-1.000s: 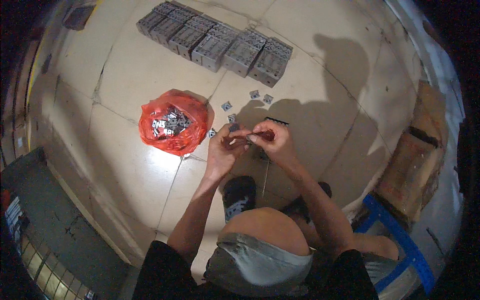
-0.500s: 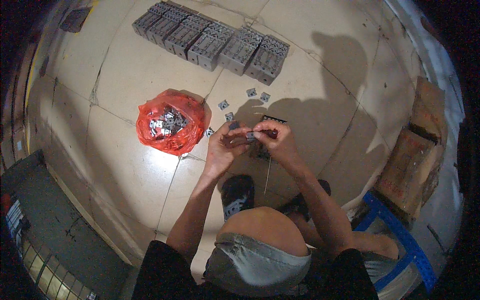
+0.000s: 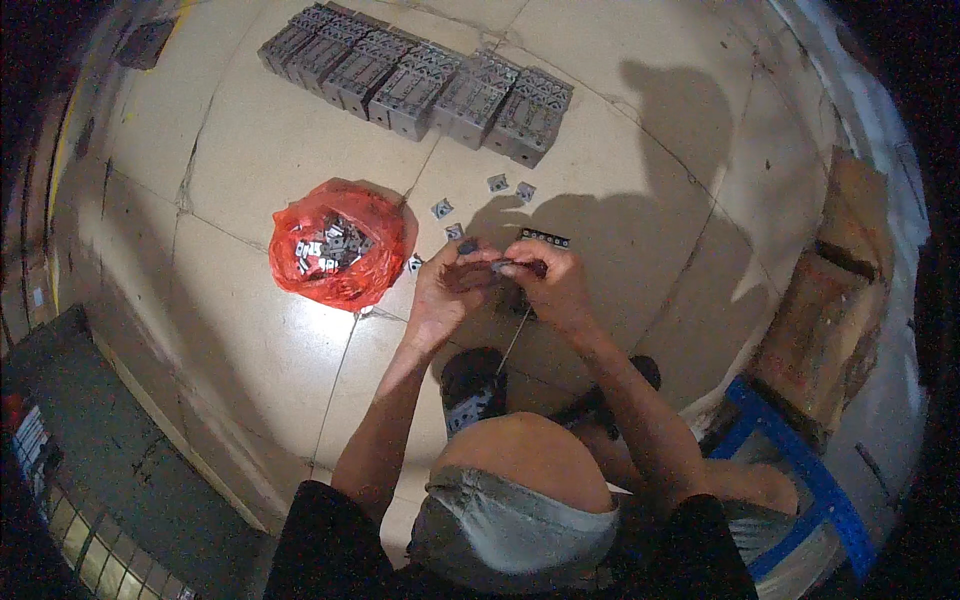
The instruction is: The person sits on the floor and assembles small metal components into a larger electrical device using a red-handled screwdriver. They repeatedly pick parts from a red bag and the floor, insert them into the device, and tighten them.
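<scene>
My left hand [image 3: 450, 290] and my right hand [image 3: 553, 285] meet above the floor, fingers pinched around a small grey part [image 3: 499, 266]. Another dark grey piece [image 3: 467, 246] shows at my left fingertips. From beneath my right hand a thin metal shaft [image 3: 515, 340], like a screwdriver's, slants down toward my body; its handle is hidden by the hand. Just beyond my right fingers lies a dark block with a row of holes [image 3: 545, 238], mostly covered by the hands. Several loose small grey plates [image 3: 442, 208] lie on the floor beyond my left hand.
An open red plastic bag [image 3: 290, 258] full of small metal pieces stands to the left. A row of grey rectangular blocks [image 3: 400, 90] lies at the far side of the tiled floor. Cardboard [image 3: 810, 330] and a blue frame [image 3: 790, 450] are at the right.
The thin shaft has swung so that its lower end points further left. My fingers have turned the small grey part slightly, and both hands stay close together.
</scene>
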The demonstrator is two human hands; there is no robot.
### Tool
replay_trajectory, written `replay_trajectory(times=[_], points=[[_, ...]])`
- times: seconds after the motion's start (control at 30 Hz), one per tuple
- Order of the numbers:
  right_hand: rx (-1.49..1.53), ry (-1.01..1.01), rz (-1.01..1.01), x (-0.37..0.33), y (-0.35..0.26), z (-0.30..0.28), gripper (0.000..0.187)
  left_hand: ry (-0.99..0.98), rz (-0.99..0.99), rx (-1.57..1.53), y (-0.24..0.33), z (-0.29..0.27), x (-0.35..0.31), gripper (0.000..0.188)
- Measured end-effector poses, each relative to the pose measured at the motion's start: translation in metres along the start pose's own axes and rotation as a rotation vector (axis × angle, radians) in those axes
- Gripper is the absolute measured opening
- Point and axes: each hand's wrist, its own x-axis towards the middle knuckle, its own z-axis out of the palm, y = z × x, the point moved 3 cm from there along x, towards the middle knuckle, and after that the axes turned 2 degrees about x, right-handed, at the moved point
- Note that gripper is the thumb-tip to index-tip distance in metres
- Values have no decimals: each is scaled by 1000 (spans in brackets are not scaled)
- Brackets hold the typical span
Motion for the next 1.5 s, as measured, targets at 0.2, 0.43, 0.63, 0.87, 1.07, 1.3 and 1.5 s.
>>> replay_trajectory(times=[0.2,0.43,0.63,0.87,1.07,1.3,1.5], points=[[-88,4,-26,-1,-7,-5,19,88,-70,-20,0,4,9,46],[-294,66,-67,3,-27,-42,19,87,53,177,-4,18,37,25],[-319,234,202,21,-19,-140,31,76,27,419,-14,50,58,34],[-326,192,105,15,-9,-148,32,149,145,730,-21,72,82,37],[-286,147,77,17,-6,-141,32,130,109,800,-30,63,92,36],[-443,171,-51,23,-19,-142,30,88,148,767,-30,62,95,36],[-418,148,-53,26,-36,-139,31,-8,391,1001,-16,63,92,30]])
